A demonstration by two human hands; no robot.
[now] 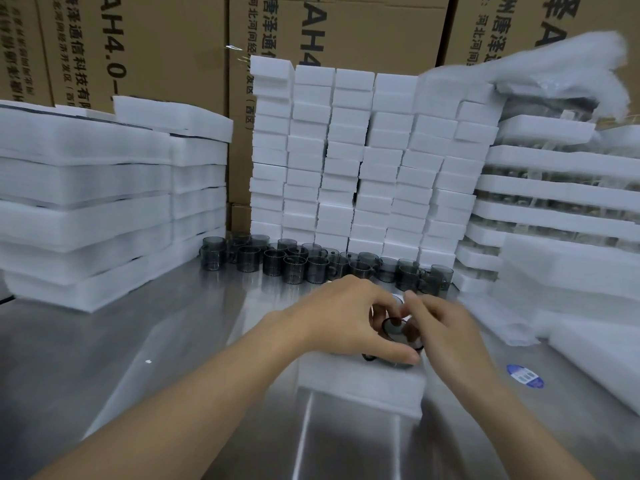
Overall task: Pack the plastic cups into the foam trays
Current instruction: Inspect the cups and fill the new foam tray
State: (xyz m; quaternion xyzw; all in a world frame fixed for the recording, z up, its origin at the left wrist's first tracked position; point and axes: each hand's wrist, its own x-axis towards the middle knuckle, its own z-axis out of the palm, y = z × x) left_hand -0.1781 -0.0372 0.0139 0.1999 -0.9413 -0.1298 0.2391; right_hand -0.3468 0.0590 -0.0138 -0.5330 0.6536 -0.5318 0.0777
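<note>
now | left hand (346,320) clamped round cup (396,330) | right hand (441,329) pinching same cup

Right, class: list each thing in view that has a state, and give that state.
left hand: grips the cup
right hand: fingers pinch the cup
cup: held tilted, over the foam tray
loose cups: upright on the table, unpacked
foam blocks: stacked

Single view: head-worn, wide-angle, looking forward and down across the table (138,341), close over the left hand (346,318) and right hand (446,329), facing foam stacks (363,161).
</note>
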